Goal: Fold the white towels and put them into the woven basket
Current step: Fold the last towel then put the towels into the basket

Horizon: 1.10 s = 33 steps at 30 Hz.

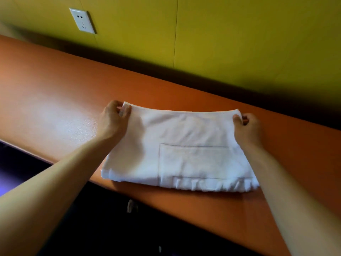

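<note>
Orange tabletop against a yellow wall carries the white towel, partly folded. Left hand and right hand pinch its far corners. Next: another fold toward the near edge. Basket not visible.

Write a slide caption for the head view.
Both hands, left and right, pinch far corners of white towel on orange counter.

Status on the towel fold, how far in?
Done: the towel lies on the counter already folded into layers, its near edge stacked. In hand: the left hand and right hand each pinch a far corner. Left: the remaining folds and the basket, which is not in view, nor are other towels.
</note>
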Each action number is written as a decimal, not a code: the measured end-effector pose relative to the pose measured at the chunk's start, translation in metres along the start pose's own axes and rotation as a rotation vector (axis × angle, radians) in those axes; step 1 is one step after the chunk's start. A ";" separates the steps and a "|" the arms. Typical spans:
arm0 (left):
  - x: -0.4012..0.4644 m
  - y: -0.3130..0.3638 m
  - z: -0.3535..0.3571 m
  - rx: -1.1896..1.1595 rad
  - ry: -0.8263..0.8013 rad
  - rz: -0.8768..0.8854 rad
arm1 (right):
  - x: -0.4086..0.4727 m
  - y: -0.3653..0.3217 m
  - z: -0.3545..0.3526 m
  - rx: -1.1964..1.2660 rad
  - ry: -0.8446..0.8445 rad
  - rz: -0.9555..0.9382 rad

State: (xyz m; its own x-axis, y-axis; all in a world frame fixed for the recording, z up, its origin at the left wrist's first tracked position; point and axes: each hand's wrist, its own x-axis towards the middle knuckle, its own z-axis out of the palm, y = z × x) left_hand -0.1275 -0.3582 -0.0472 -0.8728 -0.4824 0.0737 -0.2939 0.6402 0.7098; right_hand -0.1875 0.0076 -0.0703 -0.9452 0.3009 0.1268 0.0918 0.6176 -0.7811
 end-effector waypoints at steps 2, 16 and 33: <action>-0.009 -0.004 0.006 0.081 -0.046 0.044 | -0.002 0.003 0.000 -0.018 -0.042 0.026; -0.124 -0.029 0.008 0.614 -0.262 0.443 | -0.116 0.025 -0.066 -0.314 -0.108 0.210; -0.115 -0.036 -0.014 0.383 -0.152 0.060 | -0.115 -0.115 -0.064 0.274 -0.275 0.305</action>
State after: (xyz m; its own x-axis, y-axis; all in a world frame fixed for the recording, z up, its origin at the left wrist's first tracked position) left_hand -0.0108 -0.3342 -0.0712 -0.9321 -0.3618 -0.0177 -0.3392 0.8545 0.3935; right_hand -0.0695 -0.0512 0.0439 -0.9391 0.2124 -0.2702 0.3266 0.3064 -0.8941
